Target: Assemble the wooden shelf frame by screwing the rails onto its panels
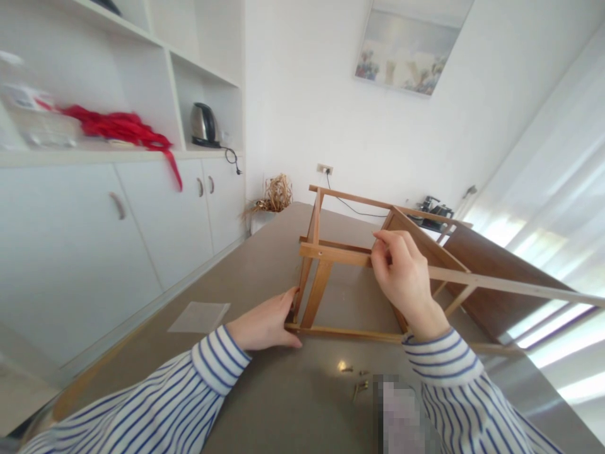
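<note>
Head view: a brown wooden frame of slim rails and slats (pixel 317 293) lies on the smooth grey-brown surface (pixel 265 391), its long rails running out toward 3 o'clock. Taking its left end as the dial's centre, the left hand (pixel 267 321) is at 8 o'clock, its grip clamped on the lower corner, fingers partly hidden behind the upright and thumb beside the bottom rail. The right hand (pixel 401 271) is near 3 o'clock at the upper rail, fingers curled; whether that grip is closed on the rail I cannot tell. Small brass-coloured metal fasteners (pixel 363 386) lie at 6 o'clock, and a flat translucent plastic bag (pixel 198 317) at 9. Farther off are a silver-and-black electric kettle (pixel 204 124) at 10 and a sheer white curtain (pixel 558 157) at 2.
</note>
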